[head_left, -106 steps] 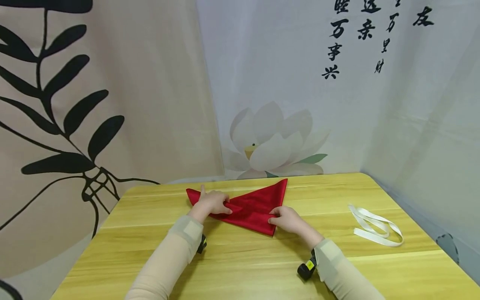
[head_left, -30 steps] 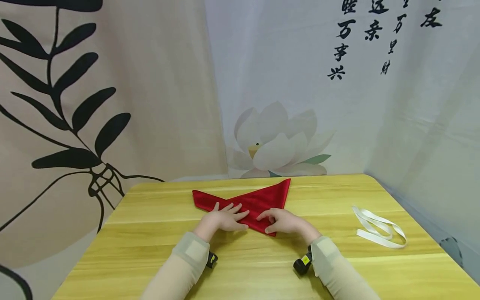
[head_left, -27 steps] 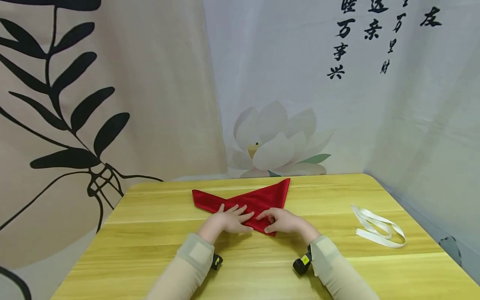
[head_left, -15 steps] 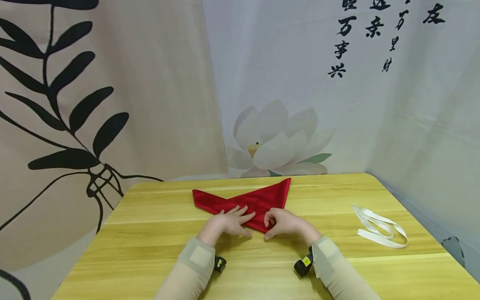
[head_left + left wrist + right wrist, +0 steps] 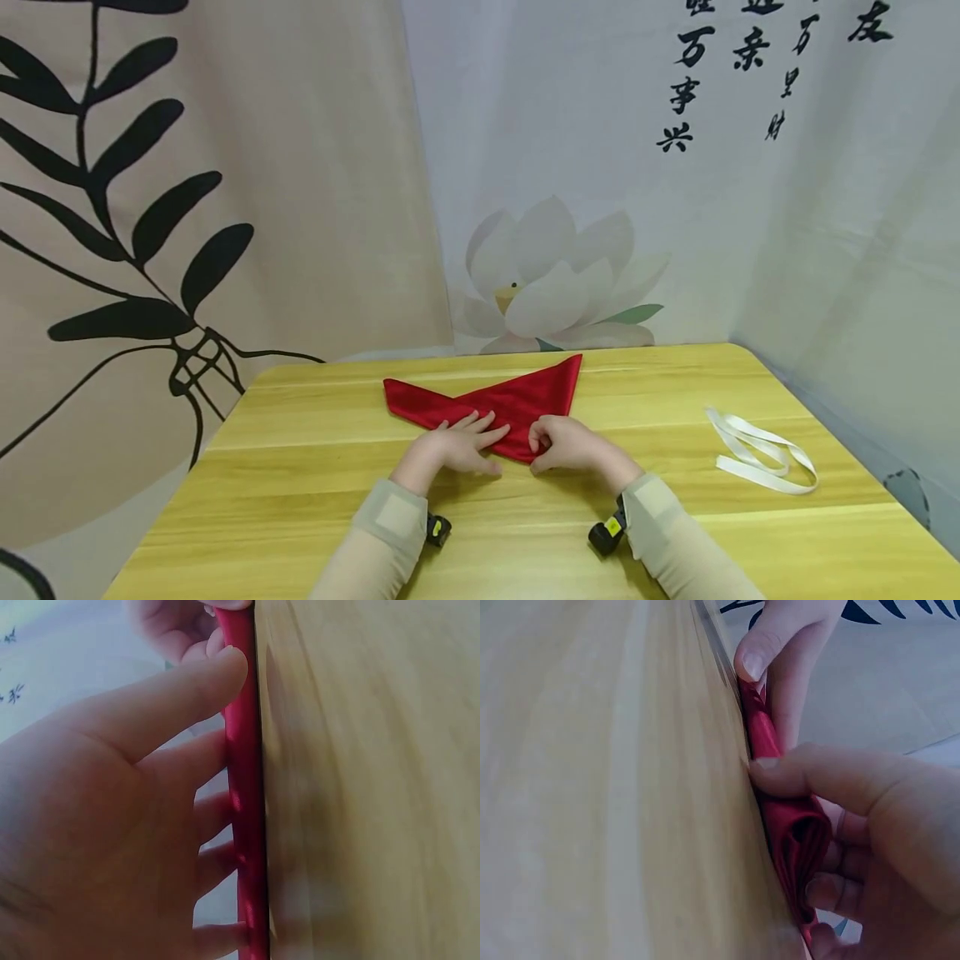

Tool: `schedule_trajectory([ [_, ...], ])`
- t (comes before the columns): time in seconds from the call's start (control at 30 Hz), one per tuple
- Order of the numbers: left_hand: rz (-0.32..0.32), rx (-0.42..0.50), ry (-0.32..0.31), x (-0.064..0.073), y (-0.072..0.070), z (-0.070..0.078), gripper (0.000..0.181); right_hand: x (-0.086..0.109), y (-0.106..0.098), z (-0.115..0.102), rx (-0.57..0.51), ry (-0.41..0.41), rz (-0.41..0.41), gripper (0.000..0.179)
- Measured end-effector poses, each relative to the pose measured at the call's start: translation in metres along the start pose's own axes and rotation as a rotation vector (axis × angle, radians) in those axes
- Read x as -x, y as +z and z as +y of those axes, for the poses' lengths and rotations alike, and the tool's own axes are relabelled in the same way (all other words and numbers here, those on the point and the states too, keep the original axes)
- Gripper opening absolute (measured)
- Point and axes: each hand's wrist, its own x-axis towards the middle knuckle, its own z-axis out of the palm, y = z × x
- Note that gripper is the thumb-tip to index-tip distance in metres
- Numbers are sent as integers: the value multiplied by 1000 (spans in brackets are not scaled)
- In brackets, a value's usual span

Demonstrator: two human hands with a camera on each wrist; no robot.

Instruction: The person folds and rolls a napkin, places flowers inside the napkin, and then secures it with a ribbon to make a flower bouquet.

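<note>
A red satin cloth [image 5: 536, 392], folded into a shape with a short left tail and a pointed far right corner, lies on the wooden table. My left hand [image 5: 461, 447] rests on its near edge, fingers spread and fairly straight; the left wrist view shows the thumb and fingertips along the red edge. At the near right corner my right hand [image 5: 572, 442] pinches the cloth between thumb and curled fingers. Several layers show in the folded end [image 5: 804, 832] beside those fingers in the right wrist view. Both hands cover part of the near edge.
A loosely looped white ribbon [image 5: 757, 476] lies on the right of the wooden table [image 5: 300, 500]. Behind the table's far edge hangs a printed curtain [image 5: 337, 208]. A small black camera [image 5: 606, 535] is strapped at the right wrist, another [image 5: 438, 528] at the left.
My left hand has slid from the cloth's left part rightward to its near edge, and its fingers have spread. The left tail now lies uncovered. My right hand's fingers have curled at the near corner.
</note>
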Motion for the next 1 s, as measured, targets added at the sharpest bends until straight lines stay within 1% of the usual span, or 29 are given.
schedule_trajectory([
  [0.23,13,10,4,-1,3,-1,72,1,1,-1,67,-36,37,17],
  [0.4,37,-7,7,-3,5,-2,73,2,1,1,47,-51,31,16],
  [0.5,53,-9,15,-4,5,-3,75,3,0,3,4,-38,16,12],
  [0.63,73,-6,34,-5,6,-2,75,4,-2,7,-91,-17,-25,6],
  [0.7,84,-21,39,-5,5,-2,74,5,-2,9,-130,-9,-45,5],
  [0.83,98,-67,32,-6,6,-1,68,4,-3,10,-161,7,-69,4],
  [1.0,122,-143,10,-10,4,5,57,4,-4,11,-176,-1,-69,6],
])
